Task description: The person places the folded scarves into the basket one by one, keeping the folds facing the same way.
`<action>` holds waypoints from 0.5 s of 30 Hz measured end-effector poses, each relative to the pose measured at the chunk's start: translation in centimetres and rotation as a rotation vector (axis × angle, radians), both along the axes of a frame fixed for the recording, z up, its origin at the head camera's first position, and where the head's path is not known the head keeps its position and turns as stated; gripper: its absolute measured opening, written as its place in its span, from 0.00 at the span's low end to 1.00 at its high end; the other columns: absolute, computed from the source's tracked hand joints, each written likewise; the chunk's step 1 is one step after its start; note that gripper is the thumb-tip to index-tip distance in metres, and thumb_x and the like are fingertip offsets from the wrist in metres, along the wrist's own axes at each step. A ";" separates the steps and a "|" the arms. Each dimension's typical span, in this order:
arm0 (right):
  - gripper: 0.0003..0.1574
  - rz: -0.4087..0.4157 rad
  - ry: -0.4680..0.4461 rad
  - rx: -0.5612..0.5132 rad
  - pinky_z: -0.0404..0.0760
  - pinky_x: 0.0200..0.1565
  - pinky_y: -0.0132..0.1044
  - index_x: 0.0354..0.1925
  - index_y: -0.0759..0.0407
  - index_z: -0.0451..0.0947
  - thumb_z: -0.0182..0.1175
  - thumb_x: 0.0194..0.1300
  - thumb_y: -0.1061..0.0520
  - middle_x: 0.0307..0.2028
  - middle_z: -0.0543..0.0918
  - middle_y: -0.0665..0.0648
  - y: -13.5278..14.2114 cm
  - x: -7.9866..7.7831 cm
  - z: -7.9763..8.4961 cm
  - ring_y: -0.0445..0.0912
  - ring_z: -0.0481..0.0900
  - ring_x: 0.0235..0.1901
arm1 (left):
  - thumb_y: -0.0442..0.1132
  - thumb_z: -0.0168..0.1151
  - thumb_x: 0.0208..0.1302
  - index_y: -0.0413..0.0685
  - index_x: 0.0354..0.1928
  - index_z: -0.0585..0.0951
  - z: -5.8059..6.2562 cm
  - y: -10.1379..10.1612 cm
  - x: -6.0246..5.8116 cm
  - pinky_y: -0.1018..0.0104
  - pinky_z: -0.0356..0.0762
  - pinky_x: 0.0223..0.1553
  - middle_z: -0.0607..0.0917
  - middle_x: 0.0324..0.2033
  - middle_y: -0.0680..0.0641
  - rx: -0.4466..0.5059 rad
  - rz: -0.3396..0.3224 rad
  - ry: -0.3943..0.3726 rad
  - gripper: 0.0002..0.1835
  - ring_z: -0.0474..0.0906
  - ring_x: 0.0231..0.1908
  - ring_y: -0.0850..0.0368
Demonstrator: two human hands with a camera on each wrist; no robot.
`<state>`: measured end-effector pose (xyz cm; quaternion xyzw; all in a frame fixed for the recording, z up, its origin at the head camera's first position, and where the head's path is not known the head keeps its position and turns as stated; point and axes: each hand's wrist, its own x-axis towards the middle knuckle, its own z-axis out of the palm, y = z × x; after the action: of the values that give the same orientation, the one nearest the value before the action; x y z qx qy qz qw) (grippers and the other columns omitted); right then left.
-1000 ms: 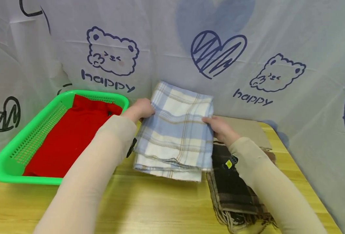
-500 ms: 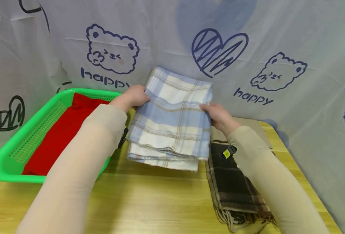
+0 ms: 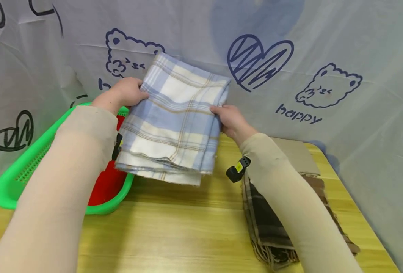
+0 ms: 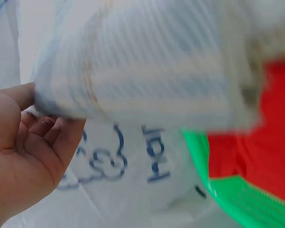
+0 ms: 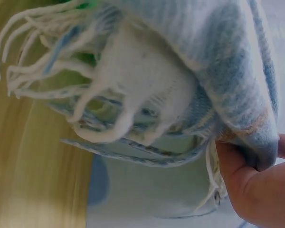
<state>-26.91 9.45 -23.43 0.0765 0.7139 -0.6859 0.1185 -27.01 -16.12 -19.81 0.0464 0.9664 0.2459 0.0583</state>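
A folded blue and white plaid scarf (image 3: 174, 117) is held up between both hands, tilted, its near end overlapping the right side of the green basket in the head view. My left hand (image 3: 127, 92) pinches its left edge, thumb on top; in the left wrist view the fingers curl beneath the scarf (image 4: 147, 66). My right hand (image 3: 233, 120) pinches the right edge. White and blue fringe (image 5: 118, 109) hangs below the scarf in the right wrist view. Inside the green basket (image 3: 7, 193) lies a red cloth (image 3: 107, 185), partly hidden by my left arm and the scarf.
On the right of the wooden table (image 3: 167, 231) lies a dark brown plaid scarf (image 3: 266, 220) with fringe, partly under my right forearm. A beige folded cloth (image 3: 298, 157) lies behind it. A white printed curtain (image 3: 201, 22) stands behind the table.
Both hands have lifted the plaid scarf and carried it left, from over the middle of the table to the basket's right side. The basket and the brown scarf have stayed in place.
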 end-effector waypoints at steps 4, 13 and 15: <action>0.26 0.001 0.006 -0.049 0.73 0.59 0.42 0.63 0.68 0.63 0.49 0.70 0.60 0.58 0.73 0.62 -3.1 0.2 -0.4 0.50 0.74 0.49 | 0.40 0.44 0.70 0.27 0.60 0.64 0.4 -2.9 0.2 0.49 0.77 0.45 0.73 0.51 0.27 -0.082 0.009 0.004 0.24 0.75 0.44 0.37; 0.26 0.086 0.010 -0.010 0.73 0.59 0.45 0.62 0.69 0.64 0.51 0.69 0.60 0.60 0.71 0.64 -7.7 1.3 -1.3 0.52 0.74 0.54 | 0.40 0.45 0.69 0.23 0.61 0.61 -0.8 -8.3 1.5 0.55 0.81 0.38 0.68 0.52 0.23 -0.126 0.015 -0.106 0.27 0.74 0.45 0.34; 0.27 0.106 0.004 0.017 0.72 0.59 0.45 0.63 0.68 0.63 0.51 0.69 0.59 0.61 0.70 0.63 -8.1 1.5 -1.5 0.52 0.73 0.55 | 0.39 0.45 0.69 0.22 0.60 0.61 -1.4 -8.9 1.8 0.55 0.81 0.38 0.68 0.51 0.23 -0.108 0.016 -0.131 0.26 0.74 0.45 0.33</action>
<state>-25.42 1.33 -24.93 0.0382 0.7230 -0.6727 0.1525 -25.21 -25.06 -21.17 0.0193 0.9727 0.1965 0.1218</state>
